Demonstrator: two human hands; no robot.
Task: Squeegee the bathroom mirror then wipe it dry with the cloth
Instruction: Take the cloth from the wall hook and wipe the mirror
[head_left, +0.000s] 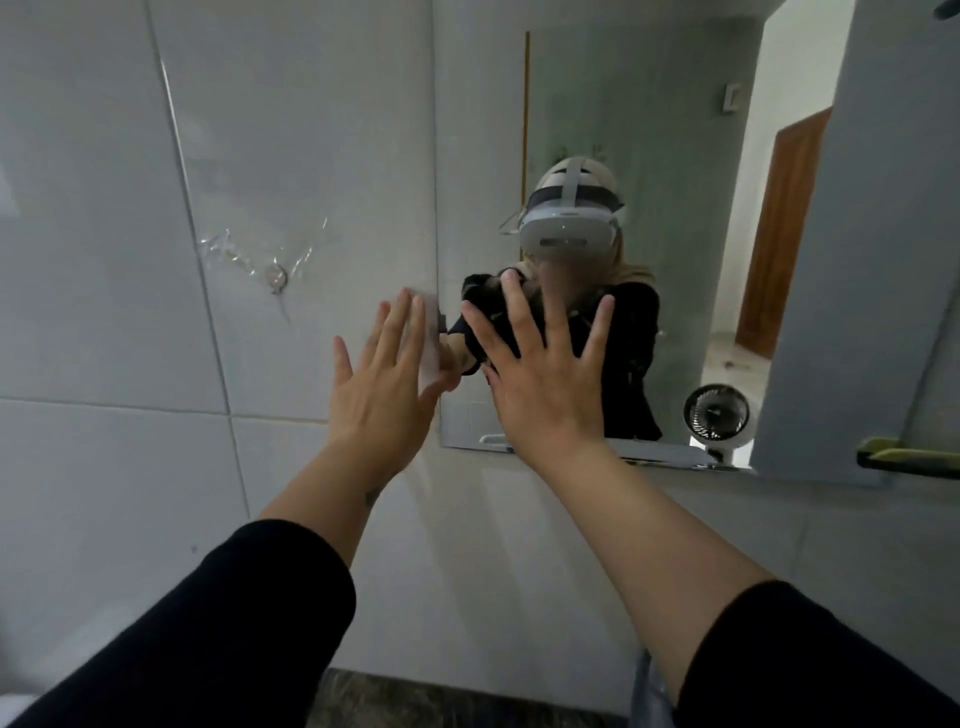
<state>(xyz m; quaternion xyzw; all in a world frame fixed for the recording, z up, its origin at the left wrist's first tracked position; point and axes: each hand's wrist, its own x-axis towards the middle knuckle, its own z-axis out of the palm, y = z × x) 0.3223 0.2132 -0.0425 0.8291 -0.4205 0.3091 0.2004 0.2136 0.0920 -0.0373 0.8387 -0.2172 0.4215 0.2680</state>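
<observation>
White wall tiles (104, 260) fill the left half of the view, with a small round metal hook (276, 276) fixed on a patch of crinkled clear film; the bathroom mirror (649, 130) hangs to the right of them, its straight left edge running down just beside the left hand and its bottom edge running along at the height of the right wrist; a grey cabinet side (857, 260) closes off the mirror on the right, with a yellow-green rail (906, 457) low on it. Both arms reach forward in dark sleeves pushed back from the forearms; the left hand (382, 395) is open, fingers straight and together, raised at the mirror's left edge over the tile, its thumb against a pale flat thing (431, 338) that lies at that edge, too blurred to name; the right hand (545, 384) is spread wide with all fingers apart, palm toward the glass over the mirror's lower left part, holding nothing; whether either palm touches the surface cannot be told. Reflected in the glass are a small round fan (716, 413), a brown door (779, 234) and bare wall; most of the mirror above and to the right of the hands is uncovered. No squeegee or cloth can be made out for certain.
</observation>
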